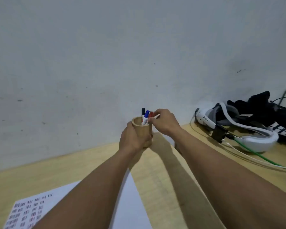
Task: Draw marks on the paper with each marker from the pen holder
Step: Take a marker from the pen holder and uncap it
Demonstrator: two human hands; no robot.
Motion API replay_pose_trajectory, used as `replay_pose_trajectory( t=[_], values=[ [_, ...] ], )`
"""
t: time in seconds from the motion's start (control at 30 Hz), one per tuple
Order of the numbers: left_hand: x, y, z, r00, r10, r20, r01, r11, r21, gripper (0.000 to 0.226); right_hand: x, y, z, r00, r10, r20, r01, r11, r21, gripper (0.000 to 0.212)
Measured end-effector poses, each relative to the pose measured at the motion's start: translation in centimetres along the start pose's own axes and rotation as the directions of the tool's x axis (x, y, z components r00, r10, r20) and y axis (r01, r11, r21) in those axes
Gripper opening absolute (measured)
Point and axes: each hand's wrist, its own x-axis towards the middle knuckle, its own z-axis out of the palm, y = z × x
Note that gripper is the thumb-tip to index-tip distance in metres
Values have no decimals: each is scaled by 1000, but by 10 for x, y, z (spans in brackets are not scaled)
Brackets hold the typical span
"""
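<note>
While left hand grips pen holder | right hand pinches red marker | blue marker, black marker inside

White headset; green cable

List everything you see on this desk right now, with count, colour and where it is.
pen holder: one, tan wood, far desk edge by the wall
markers: three, black, blue and red caps, standing in the holder
paper: one, white with rows of marks, near left
headset: one, white, right side
cables: green and white, right side
desk: one, light wood
left hand: wrapped around the holder
right hand: fingertips at the red marker
</note>
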Motion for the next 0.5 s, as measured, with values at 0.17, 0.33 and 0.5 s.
replay_pose_trajectory(
  t=[0.17, 0.33, 0.5],
  values=[
    [1, -8, 2, 999, 6, -37, -7, 1000, -24, 68, -2, -1, 9, 1000, -9, -23, 11, 996, 92, 20],
    [0, -6, 1, 999, -5, -45, 4, 1000, -24, 71, -4, -5, 6, 996, 9, -84, 8, 979, 202, 18],
    [-4, -1, -2, 999, -29, -31, 28, 1000, -14, 71, -8, -19, -4, 986, -48, -158, 86, 966, 244, 8]
  ],
)
